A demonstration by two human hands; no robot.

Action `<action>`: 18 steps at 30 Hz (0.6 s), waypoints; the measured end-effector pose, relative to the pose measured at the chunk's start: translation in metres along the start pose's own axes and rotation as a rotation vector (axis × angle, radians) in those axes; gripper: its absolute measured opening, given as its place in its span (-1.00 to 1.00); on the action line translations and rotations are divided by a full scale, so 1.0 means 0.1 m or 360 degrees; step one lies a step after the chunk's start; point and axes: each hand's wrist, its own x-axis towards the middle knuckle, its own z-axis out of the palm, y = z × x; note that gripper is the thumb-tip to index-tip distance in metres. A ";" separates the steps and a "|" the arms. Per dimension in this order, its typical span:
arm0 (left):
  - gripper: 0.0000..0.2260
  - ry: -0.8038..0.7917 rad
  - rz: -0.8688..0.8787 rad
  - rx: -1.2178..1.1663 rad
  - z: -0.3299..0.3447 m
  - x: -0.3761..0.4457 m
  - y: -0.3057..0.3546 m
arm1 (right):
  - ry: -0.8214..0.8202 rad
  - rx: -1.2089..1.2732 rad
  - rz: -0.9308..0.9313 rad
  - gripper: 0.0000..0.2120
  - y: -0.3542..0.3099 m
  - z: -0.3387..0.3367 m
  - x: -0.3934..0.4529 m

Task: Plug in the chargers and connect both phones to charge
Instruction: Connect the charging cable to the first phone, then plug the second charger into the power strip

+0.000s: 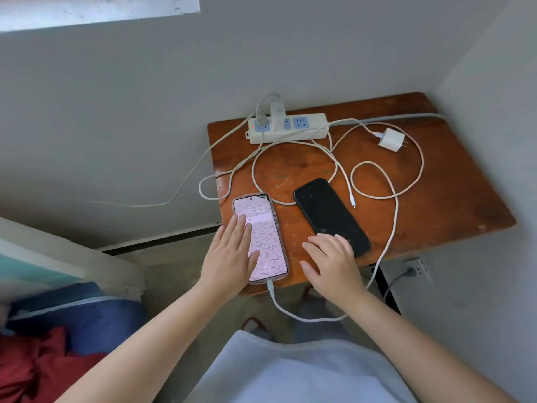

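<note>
A pink phone with a lit screen lies on the wooden table, a white cable plugged into its near end. My left hand rests flat on its left side. A black phone lies to the right, screen dark, no cable in it. My right hand touches its near end with spread fingers. A white power strip at the table's back holds one white charger and a grey plug. A second white charger lies unplugged at the right; a loose cable tip lies beside the black phone.
Cables loop across the table's middle and over its left edge. Grey walls close in behind and at the right, with a wall socket low on the right. A blue and red bundle lies at the lower left.
</note>
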 end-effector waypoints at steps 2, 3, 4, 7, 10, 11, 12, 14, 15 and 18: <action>-0.48 0.0025 0.0038 -0.0010 -0.04 0.16 0.14 | 0.0033 -0.0028 0.0054 -0.68 0.19 -0.08 0.08; -0.48 0.0029 0.0051 -0.0034 -0.06 0.25 0.22 | 0.0049 -0.0026 0.0083 -0.70 0.30 -0.12 0.12; -0.49 0.0029 0.0061 -0.0067 -0.08 0.32 0.30 | 0.0060 -0.0020 0.0111 -0.72 0.42 -0.18 0.18; -0.51 0.0049 0.0031 -0.0179 -0.10 0.54 0.55 | 0.0065 -0.0005 0.0167 -0.77 0.78 -0.33 0.34; -0.50 0.0020 -0.0083 -0.0238 -0.11 0.71 0.75 | 0.0002 0.0022 0.0246 -0.79 1.10 -0.45 0.52; -0.50 0.0007 -0.0121 -0.0251 -0.10 0.77 0.81 | -0.0020 0.0033 0.0265 -0.79 1.20 -0.49 0.59; -0.50 0.0001 -0.0155 -0.0270 -0.11 0.83 0.86 | -0.0036 0.0044 0.0266 -0.78 1.30 -0.52 0.66; -0.50 0.0027 -0.0240 -0.0346 -0.12 0.95 0.97 | -0.0056 0.0055 0.0264 -0.77 1.52 -0.58 0.83; -0.49 0.0048 -0.0282 -0.0381 -0.13 1.02 1.04 | -0.0056 0.0055 0.0277 -0.76 1.63 -0.62 0.92; -0.48 0.0050 -0.0344 -0.0385 -0.12 1.21 1.25 | -0.0054 0.0039 0.0321 -0.73 1.99 -0.74 1.24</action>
